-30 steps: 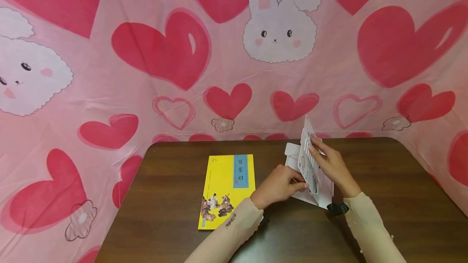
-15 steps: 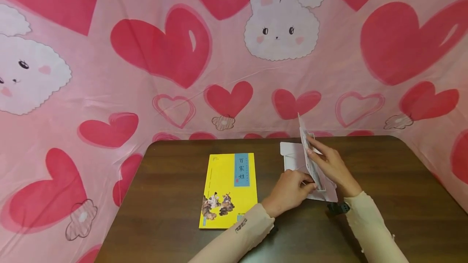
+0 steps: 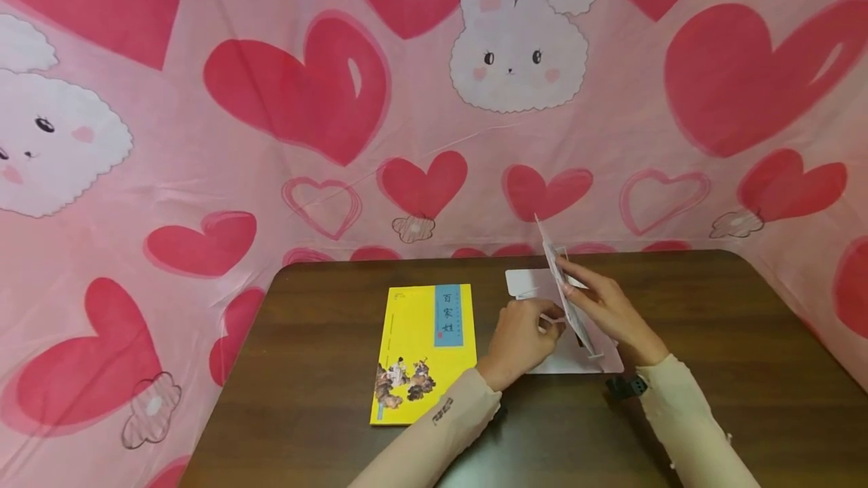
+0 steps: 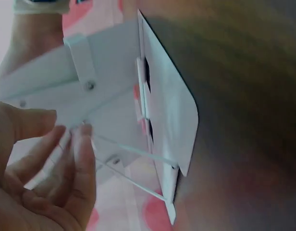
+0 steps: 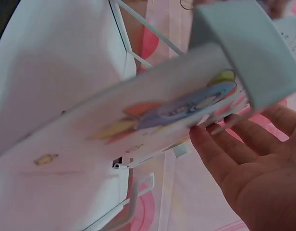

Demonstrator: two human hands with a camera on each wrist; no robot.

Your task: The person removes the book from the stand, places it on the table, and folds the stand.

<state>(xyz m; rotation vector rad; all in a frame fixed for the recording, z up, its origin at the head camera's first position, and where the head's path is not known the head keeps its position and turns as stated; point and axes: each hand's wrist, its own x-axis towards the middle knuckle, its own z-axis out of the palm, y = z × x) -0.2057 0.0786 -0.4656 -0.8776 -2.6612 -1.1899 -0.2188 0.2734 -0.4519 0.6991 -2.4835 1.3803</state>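
A white folding book stand has its printed plate (image 5: 114,120) raised at a steep tilt over a flat base (image 3: 556,362) on the table. My left hand (image 3: 518,341) is behind the plate, fingers curled and thumb close to the fingertips, holding the stand's thin wire prop (image 4: 131,150). My right hand (image 3: 613,311) lies along the plate's other side, its fairly straight fingers touching it near the ledge (image 5: 253,57). Its thumb is hidden in the right wrist view. The plate's front carries cartoon prints.
Left of the stand lies a yellow book (image 3: 414,330) with a blue title panel, partly under the left sleeve (image 3: 434,428). The brown table (image 3: 285,367) meets a pink heart-and-rabbit cloth (image 3: 325,96) behind it.
The plate's upper end has swung left, while more of the base shows beneath. My left hand went right, then back a little left. My right hand stays against the plate.
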